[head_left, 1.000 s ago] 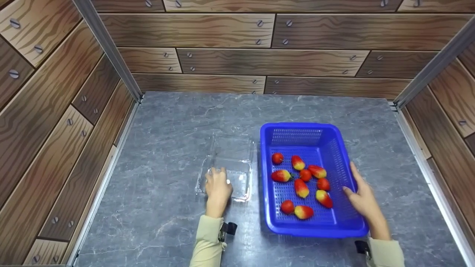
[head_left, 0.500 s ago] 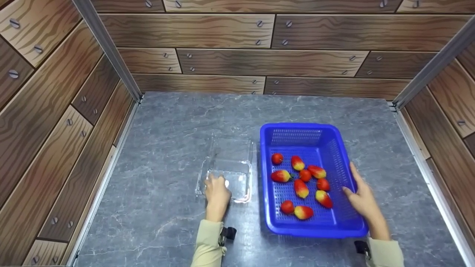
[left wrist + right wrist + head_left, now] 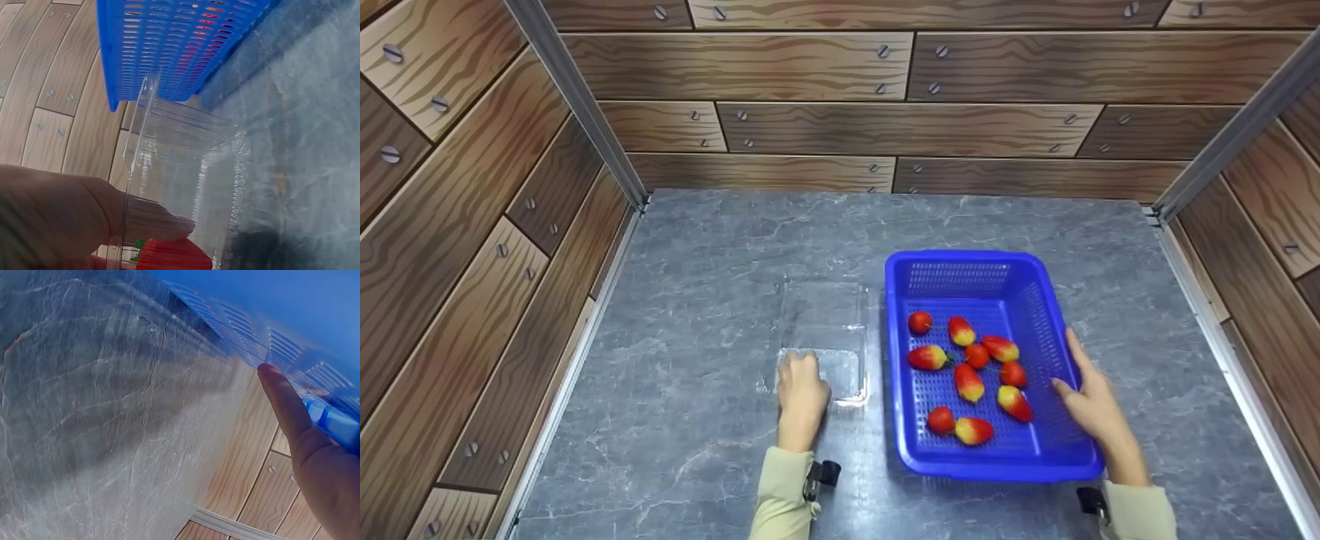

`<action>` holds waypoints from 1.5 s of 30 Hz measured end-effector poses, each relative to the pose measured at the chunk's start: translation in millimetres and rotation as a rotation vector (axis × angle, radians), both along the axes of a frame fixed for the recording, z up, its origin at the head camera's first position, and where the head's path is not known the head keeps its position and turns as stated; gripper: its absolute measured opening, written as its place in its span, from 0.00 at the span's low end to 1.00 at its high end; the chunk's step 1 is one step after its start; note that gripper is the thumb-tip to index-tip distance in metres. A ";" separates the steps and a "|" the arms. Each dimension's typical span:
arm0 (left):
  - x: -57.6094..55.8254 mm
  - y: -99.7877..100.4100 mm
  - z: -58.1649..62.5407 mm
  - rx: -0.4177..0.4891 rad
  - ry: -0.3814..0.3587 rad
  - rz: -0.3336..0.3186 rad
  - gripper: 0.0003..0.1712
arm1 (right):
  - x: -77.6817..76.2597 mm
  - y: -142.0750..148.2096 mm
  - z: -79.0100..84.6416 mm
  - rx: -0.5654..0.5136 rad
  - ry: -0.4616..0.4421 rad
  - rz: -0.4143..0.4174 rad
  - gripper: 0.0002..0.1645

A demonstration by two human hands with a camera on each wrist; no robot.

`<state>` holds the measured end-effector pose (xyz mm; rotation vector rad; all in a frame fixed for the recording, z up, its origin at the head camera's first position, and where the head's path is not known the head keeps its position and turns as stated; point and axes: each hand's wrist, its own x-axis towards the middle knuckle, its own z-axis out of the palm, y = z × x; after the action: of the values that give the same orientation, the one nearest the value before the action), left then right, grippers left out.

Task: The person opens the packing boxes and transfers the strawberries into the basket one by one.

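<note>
In the head view my left hand (image 3: 802, 390) reaches into the near half of an open clear plastic clamshell box (image 3: 851, 401). The left wrist view shows its thumb and fingers around a red strawberry (image 3: 174, 256) with green at one end, seen through the box wall; from the head the hand hides this fruit. A blue plastic basket (image 3: 894, 390) stands right of the box, holding several red-and-yellow strawberries (image 3: 969, 381) and several round red fruits (image 3: 920, 322). My right hand (image 3: 1099, 409) grips the basket's right rim, thumb over the inside and a finger along the outer wall.
Grey marbled tabletop (image 3: 675, 337) lies under everything. Wood-patterned walls (image 3: 810, 127) with metal corner posts (image 3: 585, 97) enclose the back and both sides. The box's lid half (image 3: 821, 300) lies flat behind its near half, close to the basket.
My left hand has come slightly nearer to me within the box, its fingers more drawn in. The clear box has shifted a little. Right hand and basket stay put.
</note>
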<state>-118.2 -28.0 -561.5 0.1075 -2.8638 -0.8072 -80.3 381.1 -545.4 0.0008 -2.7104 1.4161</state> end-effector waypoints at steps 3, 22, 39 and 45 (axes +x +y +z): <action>-0.9 0.1 3.4 -0.004 0.032 -0.009 0.12 | -0.1 0.7 -0.8 0.003 -0.006 0.000 0.51; -20.3 4.9 30.9 -0.023 0.049 -0.066 0.13 | -0.4 0.5 0.2 0.009 0.021 0.003 0.49; -51.5 17.5 65.1 -0.035 0.029 -0.153 0.19 | -0.3 1.8 -1.4 -0.004 -0.009 0.008 0.50; -60.8 28.6 83.6 -0.073 0.056 -0.213 0.19 | 0.3 0.9 0.1 -0.007 0.001 0.017 0.49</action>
<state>-179.0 0.6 -477.9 -0.2293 -2.8808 -0.7271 -80.1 382.0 -545.3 0.0239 -2.7113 1.4301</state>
